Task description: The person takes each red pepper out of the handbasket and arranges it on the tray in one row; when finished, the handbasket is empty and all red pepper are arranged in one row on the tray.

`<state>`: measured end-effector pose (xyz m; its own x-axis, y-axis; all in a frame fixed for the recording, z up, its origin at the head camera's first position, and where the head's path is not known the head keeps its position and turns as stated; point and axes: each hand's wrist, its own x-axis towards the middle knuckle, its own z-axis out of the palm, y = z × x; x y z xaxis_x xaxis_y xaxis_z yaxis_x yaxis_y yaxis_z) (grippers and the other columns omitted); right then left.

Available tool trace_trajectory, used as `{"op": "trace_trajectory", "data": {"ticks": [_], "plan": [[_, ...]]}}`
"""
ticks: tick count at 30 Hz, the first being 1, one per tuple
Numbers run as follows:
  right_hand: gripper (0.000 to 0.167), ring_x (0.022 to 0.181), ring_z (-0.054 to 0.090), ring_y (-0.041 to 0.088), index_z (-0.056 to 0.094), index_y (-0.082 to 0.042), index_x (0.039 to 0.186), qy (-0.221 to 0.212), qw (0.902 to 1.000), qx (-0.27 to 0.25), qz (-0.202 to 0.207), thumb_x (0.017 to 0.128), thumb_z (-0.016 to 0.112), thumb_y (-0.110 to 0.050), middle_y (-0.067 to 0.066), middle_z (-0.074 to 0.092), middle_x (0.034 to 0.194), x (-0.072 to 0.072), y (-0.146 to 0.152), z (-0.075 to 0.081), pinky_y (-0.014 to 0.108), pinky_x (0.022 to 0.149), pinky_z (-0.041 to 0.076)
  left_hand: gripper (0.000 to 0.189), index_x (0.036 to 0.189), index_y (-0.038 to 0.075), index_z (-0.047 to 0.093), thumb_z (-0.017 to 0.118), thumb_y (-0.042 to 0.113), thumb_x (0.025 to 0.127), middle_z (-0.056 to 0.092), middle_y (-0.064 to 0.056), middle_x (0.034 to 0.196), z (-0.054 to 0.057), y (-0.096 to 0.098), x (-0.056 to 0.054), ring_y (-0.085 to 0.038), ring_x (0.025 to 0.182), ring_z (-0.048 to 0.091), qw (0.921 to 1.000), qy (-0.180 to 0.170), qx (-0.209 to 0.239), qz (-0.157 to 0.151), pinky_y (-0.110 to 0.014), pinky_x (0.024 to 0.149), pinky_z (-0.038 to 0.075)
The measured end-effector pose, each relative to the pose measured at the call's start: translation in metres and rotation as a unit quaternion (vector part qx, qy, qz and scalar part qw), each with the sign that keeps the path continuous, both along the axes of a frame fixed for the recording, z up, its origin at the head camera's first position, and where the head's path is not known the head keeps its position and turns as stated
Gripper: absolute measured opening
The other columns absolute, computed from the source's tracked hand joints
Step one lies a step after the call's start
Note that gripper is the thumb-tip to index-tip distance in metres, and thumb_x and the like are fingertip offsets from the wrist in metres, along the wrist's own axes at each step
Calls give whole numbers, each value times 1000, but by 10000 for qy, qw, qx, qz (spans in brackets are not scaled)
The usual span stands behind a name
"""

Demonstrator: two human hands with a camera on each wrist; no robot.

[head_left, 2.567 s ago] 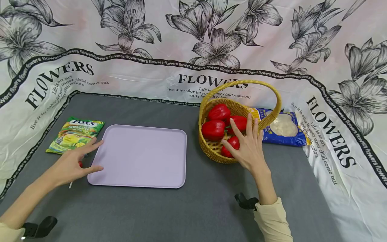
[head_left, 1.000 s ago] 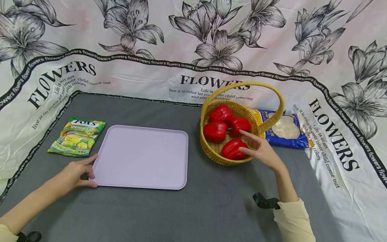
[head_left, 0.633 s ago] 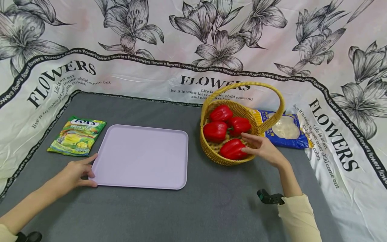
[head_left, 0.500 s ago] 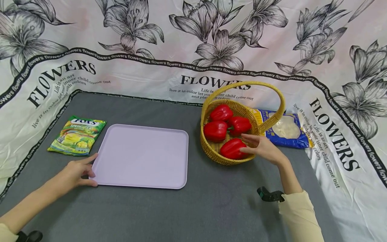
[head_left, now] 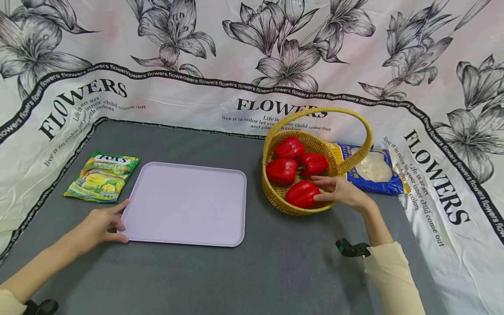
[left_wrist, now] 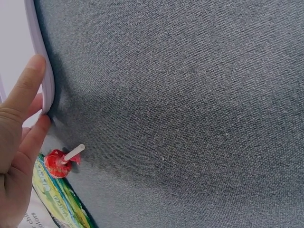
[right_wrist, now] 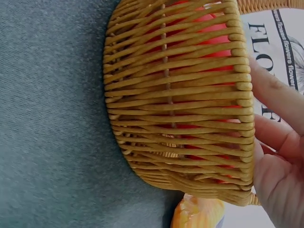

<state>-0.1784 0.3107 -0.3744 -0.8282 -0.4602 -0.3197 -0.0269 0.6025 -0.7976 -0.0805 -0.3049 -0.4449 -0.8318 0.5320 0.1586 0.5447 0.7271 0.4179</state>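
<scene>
- The nearest red bell pepper [head_left: 302, 194] lies on its side within the near part of the yellow wicker basket [head_left: 273, 199]; its long axis runs roughly left to right, slanting slightly up toward the right. Which end bears the stem cannot be told.
- The right hand [head_left: 344, 192] reaches over the basket's right rim, thumb and fingers half bent and parted, thumb at that pepper's right end; whether it has a firm hold cannot be told.
- Three other red bell peppers [head_left: 282, 171] cluster behind, a green stem showing between two.
- The left hand [head_left: 96, 227] grips the near left corner of the lilac rectangular tray [head_left: 185, 203], thumb and fingers moderately spread around it. The tray lies flat, long axis left to right.
- A Fox's candy packet [head_left: 102, 177] lies beyond the left hand.
- Beside it, a red-wrapped lollipop [left_wrist: 57, 165] points its white stick away from the packet.
</scene>
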Motion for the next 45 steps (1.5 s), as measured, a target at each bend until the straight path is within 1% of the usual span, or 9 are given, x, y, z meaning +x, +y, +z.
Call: {"op": "trace_trajectory", "data": {"ticks": [5, 10, 16, 20, 24, 28, 34, 39, 45], "plan": [[52, 104, 58, 23, 56, 4, 131, -9, 9981, 578, 220, 90, 69, -24, 23, 45, 142, -7, -5, 3, 24, 82, 54, 28, 61, 19, 64, 90, 23, 53, 55, -42, 113, -1, -1, 1, 5, 63, 49, 10000, 82, 22, -9, -22, 50, 45], [52, 104, 56, 23, 57, 3, 129, -224, 9955, 848, 361, 90, 68, -29, 22, 51, 137, -12, -9, 6, 28, 82, 52, 29, 62, 21, 63, 90, 23, 52, 57, -40, 112, -2, -2, 2, 2, 67, 54, 9993, 349, 101, -82, -13, 54, 43], [60, 103, 53, 25, 47, 7, 136, -510, 9931, 958, 449, 93, 64, -31, 13, 63, 116, -13, -14, 9, 35, 87, 49, 33, 64, 24, 61, 91, 21, 50, 59, -36, 112, -5, -4, 3, -11, 77, 62, 9971, 714, 224, -111, -3, 61, 43], [67, 113, 48, 28, 39, 7, 141, -665, 9905, 1066, 566, 94, 61, -34, 15, 57, 125, -13, -18, 10, 44, 98, 44, 31, 69, 16, 67, 91, 19, 49, 59, -35, 114, -6, -4, 5, -13, 82, 65, 9975, 633, 321, -22, -2, 63, 46], [71, 119, 46, 32, 33, 7, 144, -880, 9894, 1004, 569, 94, 61, -35, 19, 52, 132, -15, -20, 10, 49, 102, 42, 48, 89, -5, 72, 91, 17, 51, 57, -36, 117, -5, -3, 6, -14, 90, 66, 9987, 270, 423, 97, -6, 65, 51], [70, 107, 53, 28, 36, 8, 142, -871, 9902, 938, 555, 93, 63, -34, 15, 58, 121, -17, -20, 8, 40, 93, 49, 64, 101, -16, 66, 91, 16, 53, 56, -36, 120, -4, -3, 6, -16, 97, 64, 9987, 69, 479, 149, -9, 66, 53], [68, 101, 55, 30, 39, 6, 141, -802, 9949, 537, 295, 89, 69, -26, 17, 59, 115, -19, -19, 4, 32, 83, 53, 62, 101, -16, 67, 90, 18, 54, 55, -36, 121, -3, -4, 6, -12, 94, 64, 9986, -39, 479, 204, -9, 66, 53], [73, 121, 48, 42, 38, 3, 144, -602, 9980, 27, 180, 84, 75, -17, 26, 47, 137, -16, -18, -1, 40, 91, 54, 59, 99, -14, 69, 91, 16, 53, 56, -36, 120, -4, -4, 5, -7, 95, 62, 9983, 6, 544, 185, -7, 66, 52], [78, 134, 32, 45, 38, 2, 144, -274, 9981, -469, 295, 78, 79, -6, 24, 37, 147, -16, -14, -10, 53, 104, 40, 57, 98, -13, 70, 91, 16, 53, 56, -35, 120, -6, -5, 5, -8, 97, 61, 9984, 60, 548, 153, -7, 67, 51]]}}
